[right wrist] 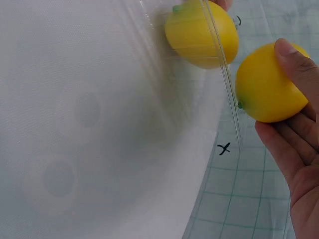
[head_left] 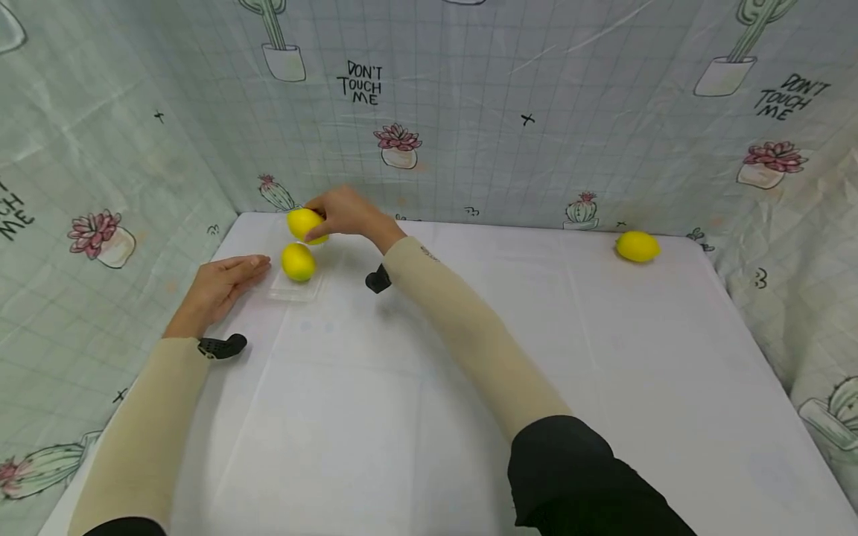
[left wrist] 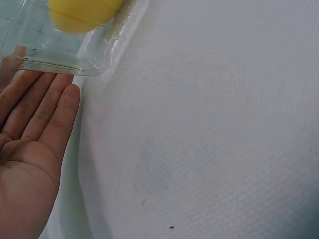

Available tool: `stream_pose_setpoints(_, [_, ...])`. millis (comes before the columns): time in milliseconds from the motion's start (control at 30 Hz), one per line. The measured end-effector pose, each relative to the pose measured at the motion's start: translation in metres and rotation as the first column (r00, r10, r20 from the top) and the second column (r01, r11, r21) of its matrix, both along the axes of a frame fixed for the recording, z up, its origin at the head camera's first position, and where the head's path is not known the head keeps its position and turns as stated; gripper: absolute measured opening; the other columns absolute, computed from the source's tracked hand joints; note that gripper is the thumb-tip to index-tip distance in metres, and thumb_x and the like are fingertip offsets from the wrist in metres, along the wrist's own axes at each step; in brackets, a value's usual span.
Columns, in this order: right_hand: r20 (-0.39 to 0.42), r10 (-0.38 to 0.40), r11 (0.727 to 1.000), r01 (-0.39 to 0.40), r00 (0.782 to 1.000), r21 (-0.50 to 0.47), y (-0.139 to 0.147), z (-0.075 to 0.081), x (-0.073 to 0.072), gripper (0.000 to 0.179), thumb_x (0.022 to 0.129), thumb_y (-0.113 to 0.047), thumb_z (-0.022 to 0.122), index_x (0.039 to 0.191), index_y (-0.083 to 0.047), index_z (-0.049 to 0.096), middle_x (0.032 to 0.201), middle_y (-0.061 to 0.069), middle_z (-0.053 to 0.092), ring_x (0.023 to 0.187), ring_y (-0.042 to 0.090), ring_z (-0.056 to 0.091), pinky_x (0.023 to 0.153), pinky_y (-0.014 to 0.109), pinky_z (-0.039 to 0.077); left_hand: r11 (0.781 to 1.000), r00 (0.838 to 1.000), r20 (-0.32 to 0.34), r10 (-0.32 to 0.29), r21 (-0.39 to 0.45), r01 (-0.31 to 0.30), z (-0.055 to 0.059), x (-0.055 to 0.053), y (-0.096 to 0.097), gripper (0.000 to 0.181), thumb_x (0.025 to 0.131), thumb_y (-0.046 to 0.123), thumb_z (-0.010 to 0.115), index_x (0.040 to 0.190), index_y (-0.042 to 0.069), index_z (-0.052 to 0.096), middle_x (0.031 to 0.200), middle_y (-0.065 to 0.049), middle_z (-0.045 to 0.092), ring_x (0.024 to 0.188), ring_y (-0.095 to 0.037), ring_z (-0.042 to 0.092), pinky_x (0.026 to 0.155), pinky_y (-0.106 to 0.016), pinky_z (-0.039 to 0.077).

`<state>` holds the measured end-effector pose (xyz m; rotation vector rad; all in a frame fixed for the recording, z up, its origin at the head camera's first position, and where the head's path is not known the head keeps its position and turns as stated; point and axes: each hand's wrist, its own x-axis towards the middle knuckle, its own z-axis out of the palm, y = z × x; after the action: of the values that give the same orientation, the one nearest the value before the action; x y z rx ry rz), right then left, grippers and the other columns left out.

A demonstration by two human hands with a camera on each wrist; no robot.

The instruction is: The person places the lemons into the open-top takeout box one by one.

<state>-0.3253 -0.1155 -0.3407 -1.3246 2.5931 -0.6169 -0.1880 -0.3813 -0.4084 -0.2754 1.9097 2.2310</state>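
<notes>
At the far left of the table stands a clear plastic container [head_left: 293, 295] with one yellow lemon [head_left: 298, 262] inside, its green tip showing in the right wrist view. My right hand [head_left: 351, 216] grips a second lemon [right wrist: 271, 84] between thumb and fingers, just above and outside the container's rim [right wrist: 230, 94]. My left hand [head_left: 217, 290] is beside the container's left side, fingers extended; in the left wrist view its fingertips [left wrist: 65, 82] are right at the container's edge.
Another lemon [head_left: 638, 246] lies at the back right of the white-covered table [head_left: 415, 417]. A cactus-printed curtain [head_left: 462, 134] rises behind the table and along both sides. Each wrist wears a black strap mount [head_left: 224, 347].
</notes>
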Motion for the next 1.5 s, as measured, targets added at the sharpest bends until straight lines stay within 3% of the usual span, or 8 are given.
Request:
stream_pose_setpoints(267, [0.013, -0.097, 0.99, 0.095, 0.995, 0.108, -0.032, -0.005, 0.007, 0.055, 0.09, -0.048, 0.076, 0.131, -0.013, 0.069, 0.101, -0.003, 0.063, 0.089, 0.012, 0.05, 0.076, 0.018, 0.043, 0.999, 1.0, -0.017, -0.007, 0.054, 0.007, -0.006, -0.004, 0.006, 0.032, 0.099, 0.014, 0.065, 0.13, 0.004, 0.069, 0.121, 0.001, 0.073, 0.122, -0.012, 0.064, 0.112, -0.033, 0.043])
stream_pose_setpoints(467, [0.027, -0.076, 0.984, 0.071, 0.997, 0.161, -0.041, 0.002, 0.011, 0.049, 0.089, -0.045, 0.078, 0.124, -0.012, 0.073, 0.097, -0.002, 0.061, 0.087, 0.012, 0.048, 0.073, 0.018, 0.042, 0.999, 1.0, -0.007, 0.004, 0.036, -0.004, -0.01, -0.004, 0.008, 0.032, 0.098, 0.018, 0.067, 0.128, 0.008, 0.071, 0.118, 0.005, 0.073, 0.113, -0.006, 0.067, 0.109, -0.031, 0.045])
stream_pose_setpoints(633, [0.021, -0.015, 0.978, 0.01, 1.0, 0.208, -0.043, 0.01, 0.014, 0.047, 0.088, -0.043, 0.08, 0.12, -0.01, 0.076, 0.103, 0.0, 0.068, 0.087, 0.012, 0.05, 0.077, 0.017, 0.048, 0.999, 1.0, -0.011, -0.008, 0.047, 0.008, -0.011, -0.004, 0.008, 0.029, 0.099, 0.017, 0.065, 0.126, 0.009, 0.072, 0.12, 0.005, 0.073, 0.114, -0.006, 0.067, 0.108, -0.03, 0.047])
stream_pose_setpoints(833, [0.052, -0.025, 0.964, 0.01, 0.998, 0.267, -0.047, 0.019, 0.017, 0.046, 0.088, -0.038, 0.081, 0.124, -0.01, 0.074, 0.106, 0.0, 0.068, 0.087, 0.013, 0.051, 0.077, 0.018, 0.049, 0.998, 1.0, -0.004, 0.0, 0.067, 0.0, -0.01, -0.004, 0.006, 0.03, 0.099, 0.015, 0.066, 0.127, 0.007, 0.071, 0.121, 0.003, 0.073, 0.113, -0.007, 0.067, 0.107, -0.029, 0.048])
stream_pose_setpoints(1100, [0.063, -0.108, 0.937, 0.08, 0.992, 0.339, -0.059, 0.031, 0.024, 0.048, 0.09, -0.036, 0.079, 0.13, -0.013, 0.066, 0.12, -0.002, 0.063, 0.101, 0.012, 0.053, 0.088, 0.017, 0.051, 0.99, 0.999, -0.039, 0.008, 0.139, -0.003, -0.01, -0.006, -0.002, 0.029, 0.099, 0.01, 0.065, 0.127, 0.003, 0.071, 0.122, -0.002, 0.073, 0.116, -0.012, 0.068, 0.109, -0.032, 0.047])
stream_pose_setpoints(1233, [0.015, -0.153, 0.917, 0.136, 0.988, 0.375, -0.063, 0.03, 0.03, 0.048, 0.092, -0.039, 0.076, 0.132, -0.017, 0.061, 0.127, -0.004, 0.058, 0.107, 0.011, 0.052, 0.094, 0.017, 0.05, 0.993, 0.999, -0.036, 0.005, 0.114, -0.001, -0.01, -0.005, -0.003, 0.033, 0.099, 0.011, 0.065, 0.131, 0.003, 0.068, 0.122, -0.001, 0.073, 0.116, -0.011, 0.068, 0.109, -0.032, 0.046])
stream_pose_setpoints(1367, [-0.019, -0.167, 0.915, 0.162, 0.986, 0.37, -0.063, 0.026, 0.031, 0.047, 0.096, -0.039, 0.071, 0.136, -0.018, 0.057, 0.132, -0.004, 0.054, 0.112, 0.011, 0.051, 0.097, 0.017, 0.049, 0.996, 0.999, -0.036, 0.011, 0.088, -0.008, -0.008, -0.004, -0.002, 0.031, 0.099, 0.012, 0.066, 0.129, 0.004, 0.07, 0.12, 0.001, 0.073, 0.114, -0.009, 0.068, 0.106, -0.03, 0.049])
stream_pose_setpoints(1500, [-0.038, -0.134, 0.925, 0.139, 0.99, 0.354, -0.059, 0.028, 0.028, 0.047, 0.099, -0.036, 0.067, 0.138, -0.013, 0.057, 0.134, -0.002, 0.057, 0.117, 0.011, 0.054, 0.098, 0.015, 0.049, 0.994, 0.999, -0.039, 0.015, 0.107, -0.011, -0.009, -0.003, -0.001, 0.028, 0.099, 0.01, 0.064, 0.126, 0.003, 0.072, 0.119, 0.0, 0.074, 0.115, -0.011, 0.068, 0.103, -0.029, 0.052])
